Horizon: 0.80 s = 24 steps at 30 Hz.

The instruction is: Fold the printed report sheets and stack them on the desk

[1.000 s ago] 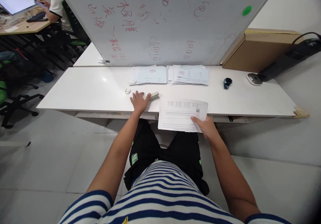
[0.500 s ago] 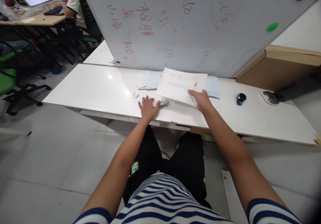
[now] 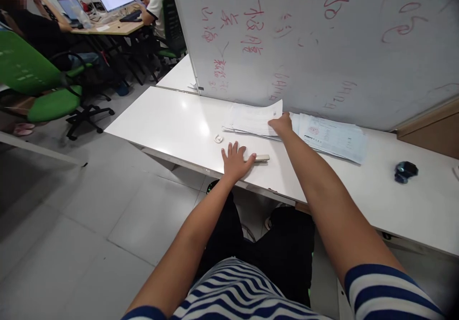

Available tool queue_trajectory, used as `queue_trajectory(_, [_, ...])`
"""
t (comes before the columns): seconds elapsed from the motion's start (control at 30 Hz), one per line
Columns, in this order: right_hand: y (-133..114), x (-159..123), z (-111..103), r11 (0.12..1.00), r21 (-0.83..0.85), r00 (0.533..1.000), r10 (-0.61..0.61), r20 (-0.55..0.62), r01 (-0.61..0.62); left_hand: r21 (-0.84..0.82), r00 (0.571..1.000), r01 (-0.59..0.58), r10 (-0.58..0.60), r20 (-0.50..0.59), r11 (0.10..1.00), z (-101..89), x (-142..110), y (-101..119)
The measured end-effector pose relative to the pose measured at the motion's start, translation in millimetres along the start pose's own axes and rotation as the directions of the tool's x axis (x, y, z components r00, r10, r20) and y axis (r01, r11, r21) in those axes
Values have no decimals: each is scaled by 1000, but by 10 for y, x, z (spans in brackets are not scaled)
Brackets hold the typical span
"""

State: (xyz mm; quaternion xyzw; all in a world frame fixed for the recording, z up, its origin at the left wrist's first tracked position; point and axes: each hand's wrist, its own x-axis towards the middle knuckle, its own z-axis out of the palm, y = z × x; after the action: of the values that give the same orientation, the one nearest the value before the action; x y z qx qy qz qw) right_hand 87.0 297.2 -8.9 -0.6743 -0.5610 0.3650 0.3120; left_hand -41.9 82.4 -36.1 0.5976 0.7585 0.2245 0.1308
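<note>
My right hand (image 3: 282,123) pinches the right edge of white printed sheets (image 3: 249,117), whose right corner curls upward. These sheets now lie over the left papers at the foot of the whiteboard. Just right of that hand lies a stack of pale bluish papers (image 3: 335,137) with print and a red stamp. My left hand (image 3: 235,162) rests on the table with its fingers spread. Its thumb lies against a light-coloured stapler (image 3: 262,158), part of which the hand hides. A small white ring-like object (image 3: 218,139) sits beyond the left fingertips.
The whiteboard (image 3: 308,62) with red writing stands along the back of the white table (image 3: 165,119). A dark watch-like object (image 3: 406,171) lies on the right, near a cardboard box (image 3: 430,126). Green chairs (image 3: 53,105) and seated people are at the far left.
My right hand has moved the sheets left and lowered them onto the papers, uncovering the right stack. My left hand stays by the stapler. The view has turned left.
</note>
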Motion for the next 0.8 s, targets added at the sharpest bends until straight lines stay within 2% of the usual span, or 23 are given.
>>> queue_trajectory(0.1, [-36, -94, -42, 987, -163, 995, -28, -98, 12, 2, 1000, 0, 0, -6, 1000, -6, 6, 7])
queue_trajectory(0.23, [51, -203, -161, 947, -291, 975, -181, -132, 136, 0, 1000, -5, 5, -6, 1000, -21, 8, 20])
queue_trajectory(0.33, [309, -251, -374, 905, -362, 939, -299, -168, 223, 12, 1000, -5, 5, 0, 1000, -43, -3, 34])
queue_trajectory(0.43, [695, -299, -703, 864, -417, 888, -399, -228, 281, 35, 1000, 2, -2, 3, 999, -61, -16, 45])
queue_trajectory(0.53, [1083, -362, -1060, 792, -456, 837, -522, -164, 405, 44, 1000, -3, 3, -4, 999, -61, -18, 47])
queue_trajectory(0.6, [1286, -401, -1247, 743, -502, 815, -567, -120, 443, 43, 1000, -4, 4, -3, 999, -52, -12, 44])
queue_trajectory(0.7, [1491, -441, -1394, 696, -586, 829, -554, -70, 416, 44, 1000, 5, -5, -9, 999, -34, -1, 39])
queue_trajectory(0.8, [1600, -474, -1414, 640, -649, 856, -516, 32, 411, 39, 1000, 6, -5, -22, 999, -21, 4, 36])
